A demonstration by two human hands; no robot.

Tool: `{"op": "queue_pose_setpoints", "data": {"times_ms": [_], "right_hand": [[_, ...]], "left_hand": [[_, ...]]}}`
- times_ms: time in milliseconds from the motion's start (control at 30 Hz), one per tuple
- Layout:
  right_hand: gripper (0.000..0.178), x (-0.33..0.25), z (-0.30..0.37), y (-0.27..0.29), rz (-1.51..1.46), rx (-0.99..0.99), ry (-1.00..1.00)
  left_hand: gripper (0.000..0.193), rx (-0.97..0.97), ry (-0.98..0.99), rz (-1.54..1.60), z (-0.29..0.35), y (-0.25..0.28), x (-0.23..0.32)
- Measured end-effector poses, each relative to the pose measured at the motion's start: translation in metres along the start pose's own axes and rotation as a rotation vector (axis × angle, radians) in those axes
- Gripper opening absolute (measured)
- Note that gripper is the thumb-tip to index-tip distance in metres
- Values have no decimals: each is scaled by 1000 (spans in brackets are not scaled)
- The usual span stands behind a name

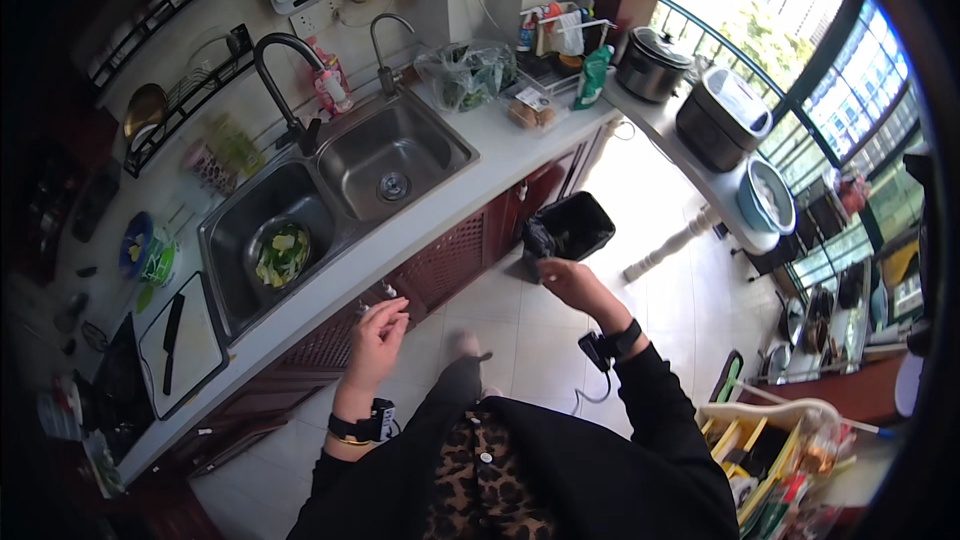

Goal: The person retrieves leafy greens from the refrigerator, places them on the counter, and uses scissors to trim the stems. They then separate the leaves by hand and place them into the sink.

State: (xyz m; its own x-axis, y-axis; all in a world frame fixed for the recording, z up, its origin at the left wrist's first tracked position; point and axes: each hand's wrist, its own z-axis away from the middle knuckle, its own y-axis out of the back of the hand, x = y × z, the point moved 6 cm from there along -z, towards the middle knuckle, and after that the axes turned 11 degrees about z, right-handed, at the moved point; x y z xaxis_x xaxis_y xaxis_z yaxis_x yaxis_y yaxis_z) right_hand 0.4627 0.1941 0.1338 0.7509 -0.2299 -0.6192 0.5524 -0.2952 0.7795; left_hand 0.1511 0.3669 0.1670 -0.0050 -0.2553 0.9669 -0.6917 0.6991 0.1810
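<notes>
1. Bin (598,214), black and square-mouthed, is stood on pale, smooth floor tiles (515,345) beyond the right hand (577,288). Its rim is draped with a thin, creased dark liner (540,239).
2. Cabinet (435,265) is faced with red-brown, lattice-textured panels; above it, a white, smooth counter (500,160) is seen.
3. Sink (365,147) is formed of grey metal, two round-cornered basins side by side. The right basin is fitted with a round drain (394,186); in the left, leafy greens (282,262) are held in a round bowl.
4. Board (197,348), pale with a dark edge, is laid flat left of the sink. A dark knife (171,342) is rested along it.
5. White label is noted on a clear pack (531,110) of rounded brown items, placed beside a green bottle (594,77); print too small to be read.
6. Left hand (378,340) is held up before the cabinet, fingers loosely bent and half spread; nothing is seen in it.
7. Right hand is held at the bin's near side, fingers curled inward, grip narrow. The liner is overlapped in view by the fingertips; whether it is touched or pinched cannot be told.
</notes>
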Motion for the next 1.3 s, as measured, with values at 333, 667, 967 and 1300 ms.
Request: {"op": "queue_pose_setpoints", "data": {"times_ms": [333,667,967,1300], "right_hand": [[88,-8,-343,94,363,137,199],[22,86,-528,66,833,-99,260],[21,62,-611,146,-627,-134,129],[19,68,-612,174,-1169,-156,266]], "left_hand": [[39,10,-6,-149,-229,-3,-27],[61,-62,-128,-329,-375,-74,-51],[45,268,-161,-831,-498,-102,-72],[11,379,-156,-701,-428,-67,-31]]}}
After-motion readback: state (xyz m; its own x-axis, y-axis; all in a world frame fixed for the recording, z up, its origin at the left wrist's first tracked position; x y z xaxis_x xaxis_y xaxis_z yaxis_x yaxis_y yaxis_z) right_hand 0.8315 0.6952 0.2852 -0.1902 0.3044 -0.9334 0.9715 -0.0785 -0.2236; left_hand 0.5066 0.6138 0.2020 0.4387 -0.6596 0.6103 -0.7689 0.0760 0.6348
